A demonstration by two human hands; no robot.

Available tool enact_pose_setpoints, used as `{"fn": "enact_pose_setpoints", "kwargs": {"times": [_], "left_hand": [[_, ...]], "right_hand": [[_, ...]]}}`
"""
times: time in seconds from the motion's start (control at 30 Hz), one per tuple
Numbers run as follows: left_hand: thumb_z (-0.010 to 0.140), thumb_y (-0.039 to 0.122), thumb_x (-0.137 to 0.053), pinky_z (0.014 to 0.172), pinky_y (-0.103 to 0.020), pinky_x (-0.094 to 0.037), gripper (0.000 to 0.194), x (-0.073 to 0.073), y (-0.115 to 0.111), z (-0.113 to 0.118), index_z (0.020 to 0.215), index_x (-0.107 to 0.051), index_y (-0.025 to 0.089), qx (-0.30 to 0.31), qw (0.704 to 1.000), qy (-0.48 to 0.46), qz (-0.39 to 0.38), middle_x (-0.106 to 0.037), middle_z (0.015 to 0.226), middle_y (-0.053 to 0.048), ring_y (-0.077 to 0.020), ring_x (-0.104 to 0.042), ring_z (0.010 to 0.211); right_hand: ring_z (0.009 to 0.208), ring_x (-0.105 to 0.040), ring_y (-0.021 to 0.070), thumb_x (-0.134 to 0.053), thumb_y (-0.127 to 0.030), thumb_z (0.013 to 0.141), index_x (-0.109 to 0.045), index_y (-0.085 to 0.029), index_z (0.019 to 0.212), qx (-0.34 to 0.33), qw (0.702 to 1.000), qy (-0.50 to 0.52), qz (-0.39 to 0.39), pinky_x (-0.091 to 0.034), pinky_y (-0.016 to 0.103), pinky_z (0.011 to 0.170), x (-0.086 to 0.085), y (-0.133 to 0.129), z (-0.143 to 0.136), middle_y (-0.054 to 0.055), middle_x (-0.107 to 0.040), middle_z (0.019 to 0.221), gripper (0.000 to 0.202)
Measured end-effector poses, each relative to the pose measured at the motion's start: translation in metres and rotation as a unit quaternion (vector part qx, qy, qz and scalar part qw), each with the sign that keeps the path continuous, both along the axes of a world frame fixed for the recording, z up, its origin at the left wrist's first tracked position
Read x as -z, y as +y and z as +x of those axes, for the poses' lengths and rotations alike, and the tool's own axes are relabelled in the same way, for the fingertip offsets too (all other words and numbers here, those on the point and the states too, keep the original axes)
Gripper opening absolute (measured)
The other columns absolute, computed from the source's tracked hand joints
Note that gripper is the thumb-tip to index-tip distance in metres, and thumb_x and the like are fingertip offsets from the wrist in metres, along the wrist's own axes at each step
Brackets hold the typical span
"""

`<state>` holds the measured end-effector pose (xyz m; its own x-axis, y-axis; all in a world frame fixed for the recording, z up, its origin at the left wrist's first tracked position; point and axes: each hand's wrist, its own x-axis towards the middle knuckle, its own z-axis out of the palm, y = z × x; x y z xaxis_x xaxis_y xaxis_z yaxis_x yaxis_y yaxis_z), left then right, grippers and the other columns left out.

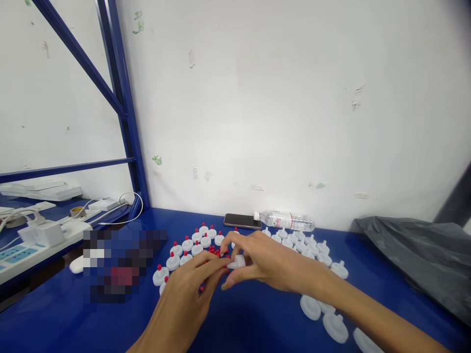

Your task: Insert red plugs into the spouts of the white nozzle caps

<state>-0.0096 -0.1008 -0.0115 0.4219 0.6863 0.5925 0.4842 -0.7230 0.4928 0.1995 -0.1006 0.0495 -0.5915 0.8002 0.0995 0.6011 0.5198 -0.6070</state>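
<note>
R hand grips a white cap btwn thumb & fingers, over blue table, approx. mid-scene: round, semi-transl. plastic, narrow spout pointing L. L hand has fingertips at spout end; can't tell what they hold. Red-tipped caps stand L, plain white caps R.

1. One left hand and one right hand.
2. One white nozzled disc between them.
3. About thirteen red-capped white discs in sight, some partly covered.
4. More than a dozen uncapped white discs, overlapping too much for an exact count.
5. Several loose red caps, too crowded to number.
6. One phone.
7. One clear plastic bottle.
8. One grey plastic sheet.
</note>
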Motion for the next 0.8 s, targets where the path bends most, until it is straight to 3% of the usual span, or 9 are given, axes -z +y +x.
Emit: {"fn": "enact_pose_setpoints", "kwargs": {"times": [0.1,0.23,0.43,0.57,0.7,0.8], "left_hand": [[0.098,0.025,-0.053,0.049,-0.016,-0.047,0.025,0.0,0.004,-0.005,0.11,-0.075,0.025,-0.029,1.0,-0.001,0.006,-0.075,0.091,-0.001,-0.0109,-0.068,0.067],[0.099,0.022,-0.046,0.056,-0.02,-0.053,0.03,0.003,0.012,-0.013,0.11,-0.074,0.023,-0.039,0.996,0.056,0.056,-0.074,0.085,-0.002,-0.0118,-0.066,0.06],[0.095,0.01,-0.039,0.052,-0.02,-0.051,0.032,0.002,0.009,-0.012,0.092,-0.069,0.02,-0.049,0.985,0.074,0.15,-0.068,0.076,-0.002,-0.0117,-0.064,0.055],[0.089,0.002,-0.039,0.054,-0.019,-0.05,0.03,-0.001,0.007,-0.014,0.093,-0.064,0.02,-0.012,0.984,0.059,0.169,-0.064,0.074,0.001,-0.0101,-0.061,0.054],[0.086,-0.001,-0.036,0.053,-0.019,-0.048,0.033,0.001,0.008,-0.016,0.095,-0.061,0.019,0.012,0.984,0.059,0.165,-0.059,0.07,0.003,-0.0092,-0.057,0.051],[0.085,-0.002,-0.036,0.053,-0.019,-0.047,0.034,0.001,0.007,-0.014,0.095,-0.06,0.02,0.017,0.985,0.042,0.166,-0.06,0.069,0.003,-0.0093,-0.058,0.053]], "right_hand": [[0.073,-0.058,0.014,-0.082,-0.043,0.081,-0.064,-0.029,0.115,0.021,0.999,-0.018,0.034,-0.039,0.023,0.065,-0.003,-0.002,-0.003,-0.006,-0.064,0.079,0.041],[0.09,-0.062,0.0197,-0.076,-0.04,0.088,-0.066,-0.031,0.121,0.047,0.992,-0.06,0.1,-0.042,0.027,0.075,-0.003,-0.007,-0.006,0.0,-0.068,0.091,0.036],[0.096,-0.066,0.025,-0.063,-0.036,0.098,-0.036,-0.03,0.151,0.049,0.981,-0.101,0.157,-0.048,0.031,0.075,-0.003,-0.023,-0.012,0.006,-0.071,0.103,0.06],[0.099,-0.068,0.0224,-0.059,-0.027,0.1,-0.032,-0.03,0.151,0.031,0.98,-0.088,0.178,-0.05,0.03,0.08,-0.006,-0.028,-0.016,0.007,-0.071,0.115,0.058],[0.102,-0.068,0.0202,-0.05,-0.004,0.093,-0.041,-0.027,0.143,-0.001,0.982,-0.081,0.171,-0.05,0.029,0.083,-0.008,-0.03,-0.015,0.005,-0.073,0.107,0.055],[0.101,-0.068,0.0196,-0.049,-0.002,0.091,-0.043,-0.027,0.138,-0.004,0.983,-0.084,0.165,-0.05,0.028,0.08,-0.008,-0.032,-0.015,0.004,-0.072,0.106,0.054]]}}
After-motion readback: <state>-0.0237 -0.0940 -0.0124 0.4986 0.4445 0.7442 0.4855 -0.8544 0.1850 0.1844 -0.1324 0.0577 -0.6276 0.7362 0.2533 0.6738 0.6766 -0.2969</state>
